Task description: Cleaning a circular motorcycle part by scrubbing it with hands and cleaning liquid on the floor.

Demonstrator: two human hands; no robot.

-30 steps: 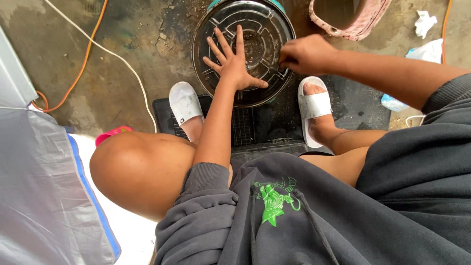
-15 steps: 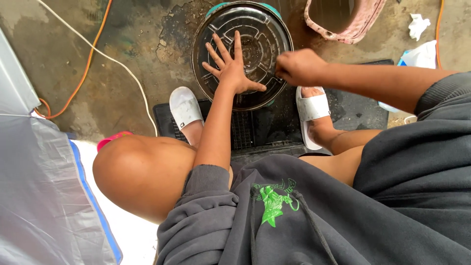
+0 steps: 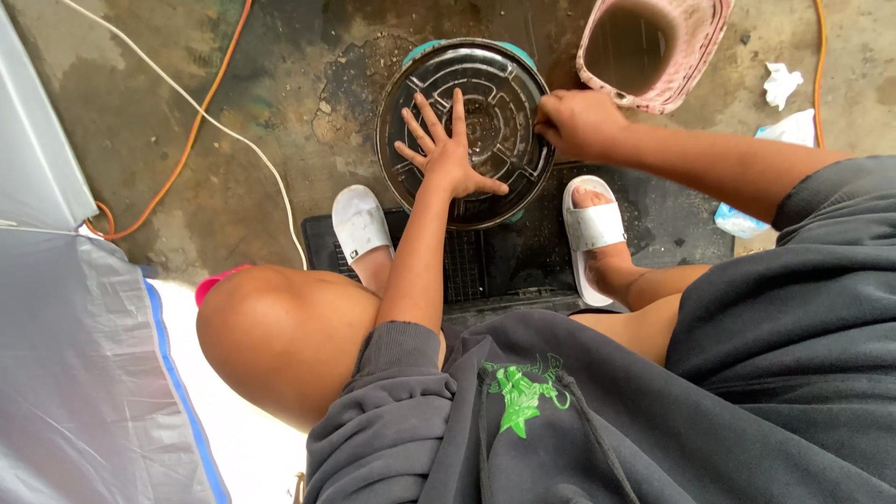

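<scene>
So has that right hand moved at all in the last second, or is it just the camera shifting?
Barely. The right hand stays closed at the right rim of the round dark lid, as before; the left hand stays spread flat. The whole view shifted, so the camera moved.

You have one round black ribbed lid (image 3: 485, 93), one pink woven basket (image 3: 691, 56), two white slide sandals (image 3: 359, 222), two cables: one orange (image 3: 201, 103), one white (image 3: 215, 126).

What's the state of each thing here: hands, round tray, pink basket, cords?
Left hand: open, fingers spread, flat on the tray.
Right hand: closed, at the tray's right rim.
Round tray: dark, ribbed, wet, lying flat over a teal basin.
Pink basket: upright, open, inside looks dark.
Orange cord: slack on the floor.
White cord: slack on the floor.
</scene>
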